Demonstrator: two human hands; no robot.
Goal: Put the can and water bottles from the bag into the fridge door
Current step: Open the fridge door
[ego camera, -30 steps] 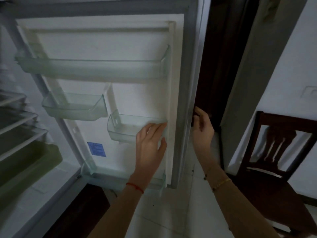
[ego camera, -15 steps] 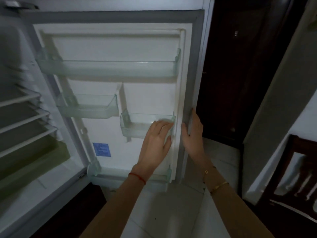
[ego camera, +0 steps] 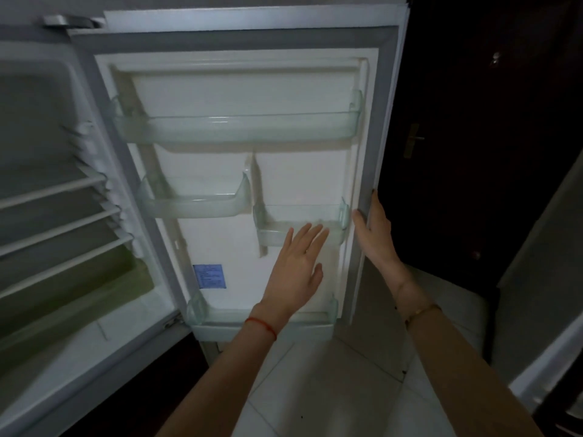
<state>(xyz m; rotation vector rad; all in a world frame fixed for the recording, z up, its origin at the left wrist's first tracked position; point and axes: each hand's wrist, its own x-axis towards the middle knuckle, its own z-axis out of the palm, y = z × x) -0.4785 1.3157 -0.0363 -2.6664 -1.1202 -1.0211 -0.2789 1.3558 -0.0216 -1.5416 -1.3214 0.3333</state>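
Note:
The fridge door (ego camera: 220,247) stands wide open, its white inner side facing me. It carries clear plastic racks: a long top rack (ego camera: 236,129), a small left rack (ego camera: 192,203), a small right rack (ego camera: 303,225) and a bottom rack (ego camera: 262,326), all without contents. My left hand (ego camera: 296,269) is flat with fingers spread, fingertips at the small right rack. My right hand (ego camera: 375,231) rests against the door's outer edge, thumb on the grey seal. No can, bottle or bag is in view.
The fridge interior (ego camera: 47,216) with white wire shelves lies at the left. A dark wooden door (ego camera: 457,152) with a handle stands behind the fridge door. Pale floor tiles (ego camera: 331,389) spread below. A grey-white wall edge (ego camera: 542,310) sits at the right.
The view has swung left, so the chair has left the frame. My right hand has come round from behind the door edge onto the seal. My left hand stays at the small right rack.

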